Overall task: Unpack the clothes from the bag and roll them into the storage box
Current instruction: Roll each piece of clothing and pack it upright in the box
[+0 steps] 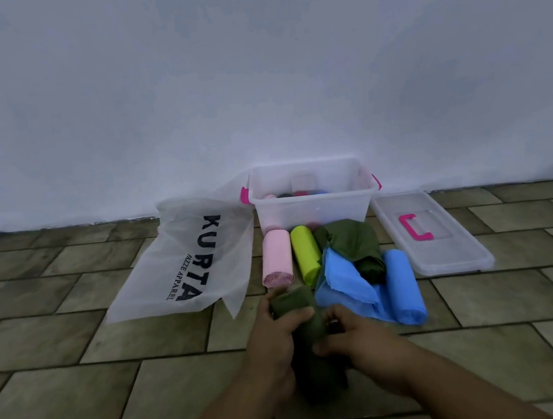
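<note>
Head cam, looking down at a tiled floor (76,335) against a plain white wall (252,74). Front and centre: a dark green rolled garment (292,302), lengthwise toward the camera, gripped by both hands. Left hand (275,330) wrapped round it from the left, thumb laid across the top. Right hand (355,334) clamped on from the right, fingers curled into the cloth. Can't tell whether resting on the tiles or lifted a bit. Just beyond the hands, 2 finished rolls side by side, a pink roll (276,259) and a lime green roll (306,254), both on the floor right in front of the clear storage box (316,210) with pink latches. Inside the box, a few more rolls (287,195) low down, pink, dark, red and blue-ish, kinda blurry. Right of the lime one, a loose olive green bundle (351,245), partly overlapped by a crumpled blue garment (345,280), plus a blue roll (404,284) beside that. Clear lid (445,252) with a pink handle, flat on the floor just right of the box. White plastic bag (188,260) printed KURTA, lying flat to the left, upper corner reaching the box's left latch.
</note>
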Demonstrator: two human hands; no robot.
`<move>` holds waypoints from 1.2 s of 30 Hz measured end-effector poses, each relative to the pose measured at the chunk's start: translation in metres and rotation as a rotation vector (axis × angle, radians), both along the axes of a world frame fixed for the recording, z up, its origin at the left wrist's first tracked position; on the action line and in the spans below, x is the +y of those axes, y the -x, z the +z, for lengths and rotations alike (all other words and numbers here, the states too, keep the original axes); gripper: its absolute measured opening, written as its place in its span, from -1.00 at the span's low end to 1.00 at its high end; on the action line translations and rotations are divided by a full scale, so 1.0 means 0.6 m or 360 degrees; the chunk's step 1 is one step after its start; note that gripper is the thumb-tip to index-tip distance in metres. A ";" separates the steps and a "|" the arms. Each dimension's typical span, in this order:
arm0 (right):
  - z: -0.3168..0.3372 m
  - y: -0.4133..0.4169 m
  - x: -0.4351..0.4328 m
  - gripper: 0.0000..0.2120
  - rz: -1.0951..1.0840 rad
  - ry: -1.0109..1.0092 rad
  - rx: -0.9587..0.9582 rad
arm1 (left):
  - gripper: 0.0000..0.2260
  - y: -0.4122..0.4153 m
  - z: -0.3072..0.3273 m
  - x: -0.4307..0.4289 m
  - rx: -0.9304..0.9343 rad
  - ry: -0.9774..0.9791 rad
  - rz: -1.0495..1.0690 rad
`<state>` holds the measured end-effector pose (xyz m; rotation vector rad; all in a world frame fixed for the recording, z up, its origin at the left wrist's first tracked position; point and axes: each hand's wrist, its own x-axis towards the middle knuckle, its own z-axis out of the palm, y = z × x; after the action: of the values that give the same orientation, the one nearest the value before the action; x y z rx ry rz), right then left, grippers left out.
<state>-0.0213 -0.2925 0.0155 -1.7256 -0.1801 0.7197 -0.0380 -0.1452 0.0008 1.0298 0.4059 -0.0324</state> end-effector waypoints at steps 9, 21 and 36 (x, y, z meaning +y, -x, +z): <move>0.122 -0.137 -0.009 -0.49 -0.0225 -0.0005 -0.1307 | -0.41 -0.149 0.177 0.034 -0.0967 -0.0994 -0.0424; 0.151 -0.507 0.025 -0.44 -0.0206 0.1890 -0.1032 | -0.12 -0.372 0.102 0.084 0.0230 -0.2579 -0.0610; 0.128 -0.538 0.053 -0.76 0.0394 0.2265 -0.0768 | -0.05 -0.371 0.111 0.085 0.0284 -0.2585 -0.0685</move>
<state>0.3014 -0.2607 0.0921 -3.2843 -0.2322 0.5982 0.1848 -0.0940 0.0675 2.7229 0.3174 -0.2026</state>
